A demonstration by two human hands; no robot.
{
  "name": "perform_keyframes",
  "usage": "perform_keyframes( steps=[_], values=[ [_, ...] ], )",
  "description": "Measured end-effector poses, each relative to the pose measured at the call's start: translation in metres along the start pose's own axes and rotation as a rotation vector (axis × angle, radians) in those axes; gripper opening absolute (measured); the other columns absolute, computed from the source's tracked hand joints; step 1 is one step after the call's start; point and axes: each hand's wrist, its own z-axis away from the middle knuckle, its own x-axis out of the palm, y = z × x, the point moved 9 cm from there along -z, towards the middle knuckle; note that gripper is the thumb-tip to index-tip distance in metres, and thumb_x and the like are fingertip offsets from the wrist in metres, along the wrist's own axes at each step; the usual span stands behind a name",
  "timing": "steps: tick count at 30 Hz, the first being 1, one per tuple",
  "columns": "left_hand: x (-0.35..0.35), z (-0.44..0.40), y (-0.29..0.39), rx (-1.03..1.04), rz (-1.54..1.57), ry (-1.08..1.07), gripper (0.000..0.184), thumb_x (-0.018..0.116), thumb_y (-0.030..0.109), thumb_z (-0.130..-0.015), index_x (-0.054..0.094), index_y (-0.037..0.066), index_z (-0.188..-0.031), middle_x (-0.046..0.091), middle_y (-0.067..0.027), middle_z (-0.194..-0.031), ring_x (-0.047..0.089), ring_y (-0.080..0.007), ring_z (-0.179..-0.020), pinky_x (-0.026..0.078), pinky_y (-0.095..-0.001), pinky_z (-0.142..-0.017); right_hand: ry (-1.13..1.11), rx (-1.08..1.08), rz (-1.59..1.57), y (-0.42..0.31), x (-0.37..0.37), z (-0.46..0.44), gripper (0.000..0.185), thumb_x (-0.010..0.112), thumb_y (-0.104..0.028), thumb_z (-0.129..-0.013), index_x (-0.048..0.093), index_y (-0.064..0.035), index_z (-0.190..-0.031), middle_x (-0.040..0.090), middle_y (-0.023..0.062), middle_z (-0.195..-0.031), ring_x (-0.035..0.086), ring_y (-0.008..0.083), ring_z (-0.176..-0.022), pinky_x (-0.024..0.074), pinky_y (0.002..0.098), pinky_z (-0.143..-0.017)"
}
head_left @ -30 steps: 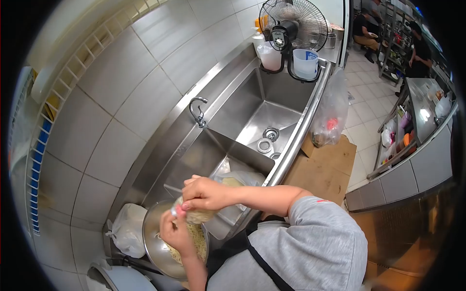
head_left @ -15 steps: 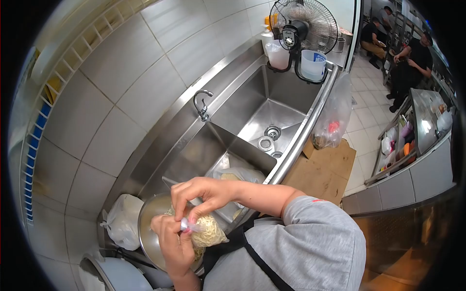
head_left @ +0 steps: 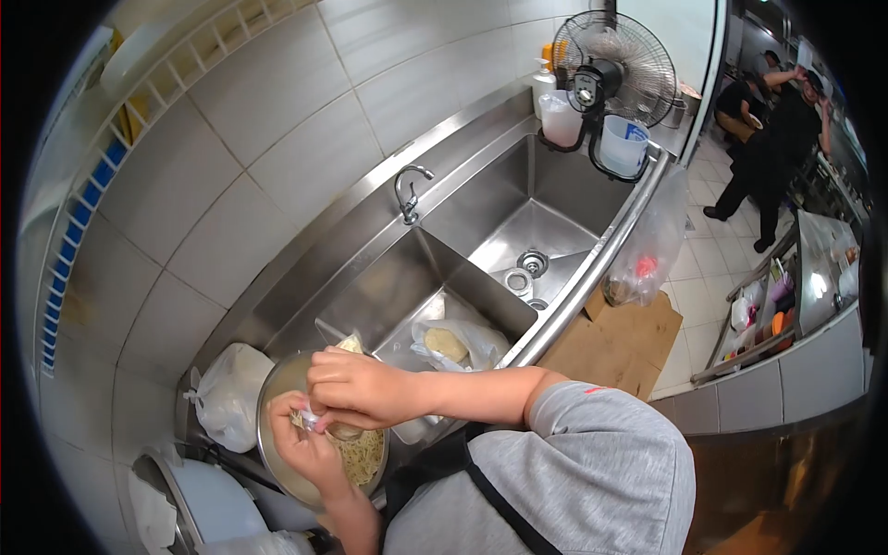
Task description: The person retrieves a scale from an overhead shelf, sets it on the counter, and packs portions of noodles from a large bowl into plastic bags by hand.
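Observation:
My left hand [head_left: 307, 451] is closed over a metal bowl [head_left: 270, 467], fingertips pinched on the twisted neck of a small clear plastic bag [head_left: 311, 421]. Against it presses my right hand [head_left: 356, 388], its fingers curled on the same bag neck and covering much of the bag. Below the hands, loose pale-yellow noodle strands [head_left: 363, 455] lie in the bowl. A pale-yellow piece [head_left: 351, 343] shows just past the right knuckles; its kind is unclear. In the near sink basin, a clear bag [head_left: 481, 347] holds something round and yellowish.
A steel double sink [head_left: 407, 268] with a tap [head_left: 409, 194] runs along the tiled wall. White knotted bag [head_left: 233, 398] sits left of the bowl. A fan [head_left: 615, 74] and plastic tubs [head_left: 624, 145] are at the far end. People [head_left: 772, 139] are in the background.
The right hand has turned over the bag, which held noodles in plain sight and is now mostly hidden. The view has shifted slightly. A background person now stands with arms raised.

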Motion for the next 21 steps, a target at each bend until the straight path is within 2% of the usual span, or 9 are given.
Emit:
perform_keyframes(
  steps=[3, 6, 8, 10, 14, 16, 18, 20, 21],
  values=[
    [-0.010, 0.003, 0.000, -0.052, 0.059, 0.089, 0.016, 0.049, -0.011, -0.073, 0.048, 0.000, -0.086, 0.048, -0.0079, -0.086, 0.047, -0.0147, -0.081, 0.039, -0.0238, -0.076, 0.003, -0.052, -0.040, 0.003, 0.007, -0.005, 0.020, 0.069, -0.016, -0.073, 0.057, -0.0052, -0.084, 0.050, 0.0054, -0.072, 0.048, 0.0223, -0.069, 0.0379, 0.0324, -0.061],
    [-0.018, 0.000, 0.004, -0.034, 0.041, 0.020, 0.018, 0.051, -0.013, -0.073, 0.050, -0.001, -0.086, 0.052, -0.0098, -0.086, 0.050, -0.0150, -0.082, 0.041, -0.0239, -0.076, 0.044, 0.498, -0.576, 0.043, 0.018, 0.001, 0.020, 0.072, -0.013, -0.071, 0.062, -0.0041, -0.085, 0.054, 0.0060, -0.072, 0.052, 0.0189, -0.066, 0.0394, 0.0289, -0.059],
    [-0.026, 0.002, -0.009, -0.040, 0.123, 0.081, 0.016, 0.056, -0.011, -0.075, 0.053, 0.000, -0.085, 0.055, -0.0088, -0.086, 0.052, -0.0151, -0.081, 0.042, -0.0249, -0.075, -0.065, 0.289, -0.295, 0.043, 0.022, -0.006, 0.018, 0.073, -0.010, -0.071, 0.064, -0.0024, -0.083, 0.058, 0.0058, -0.076, 0.054, 0.0140, -0.067, 0.0407, 0.0263, -0.059],
    [-0.028, 0.004, -0.020, -0.058, 0.203, 0.126, 0.015, 0.059, -0.009, -0.075, 0.055, 0.000, -0.086, 0.057, -0.0092, -0.088, 0.054, -0.0149, -0.083, 0.043, -0.0258, -0.075, -0.085, 0.275, -0.349, 0.050, 0.026, -0.008, 0.009, 0.070, -0.008, -0.074, 0.062, -0.0035, -0.074, 0.056, 0.0032, -0.071, 0.051, 0.0116, -0.066, 0.0401, 0.0257, -0.058],
    [-0.012, 0.005, -0.025, 0.081, 0.281, 0.074, 0.014, 0.057, -0.009, -0.078, 0.056, 0.002, -0.087, 0.056, -0.0080, -0.089, 0.053, -0.0130, -0.082, 0.043, -0.0247, -0.074, 0.017, 0.591, -0.670, 0.078, 0.031, 0.005, 0.004, 0.063, -0.003, -0.077, 0.060, -0.0015, -0.074, 0.055, 0.0024, -0.070, 0.049, 0.0082, -0.066, 0.0374, 0.0233, -0.059],
    [-0.002, 0.004, -0.031, -0.025, 0.338, 0.056, 0.012, 0.059, -0.006, -0.078, 0.056, 0.003, -0.085, 0.054, -0.0061, -0.088, 0.052, -0.0115, -0.081, 0.043, -0.0233, -0.071, 0.042, 0.505, -0.606, 0.083, 0.024, 0.002, 0.004, 0.062, -0.001, -0.077, 0.060, -0.0007, -0.074, 0.055, 0.0028, -0.071, 0.048, 0.0082, -0.066, 0.0369, 0.0231, -0.059],
    [-0.001, -0.001, -0.029, 0.084, 0.219, 0.010, 0.016, 0.068, 0.005, -0.075, 0.056, 0.003, -0.085, 0.055, -0.0046, -0.085, 0.052, -0.0110, -0.075, 0.043, -0.0224, -0.067, 0.027, 0.426, -0.509, 0.080, 0.021, -0.001, 0.006, 0.063, 0.002, -0.075, 0.059, -0.0003, -0.072, 0.055, 0.0040, -0.069, 0.048, 0.0097, -0.064, 0.0366, 0.0231, -0.057],
    [0.005, -0.003, -0.037, 0.088, 0.168, 0.006, 0.020, 0.071, 0.006, -0.075, 0.056, 0.003, -0.087, 0.056, -0.0023, -0.079, 0.052, -0.0089, -0.074, 0.044, -0.0222, -0.066, -0.020, 0.346, -0.390, 0.075, 0.016, -0.005, 0.007, 0.064, 0.003, -0.075, 0.058, 0.0001, -0.072, 0.055, 0.0049, -0.068, 0.048, 0.0110, -0.062, 0.0370, 0.0235, -0.056],
    [0.011, -0.002, -0.045, -0.003, 0.207, -0.003, 0.018, 0.069, 0.004, -0.076, 0.056, 0.003, -0.088, 0.056, -0.0021, -0.082, 0.052, -0.0086, -0.077, 0.043, -0.0224, -0.070, -0.028, 0.330, -0.339, 0.074, 0.013, -0.006, 0.008, 0.064, 0.002, -0.074, 0.058, 0.0003, -0.071, 0.055, 0.0054, -0.067, 0.048, 0.0116, -0.061, 0.0375, 0.0240, -0.055]
  ],
)
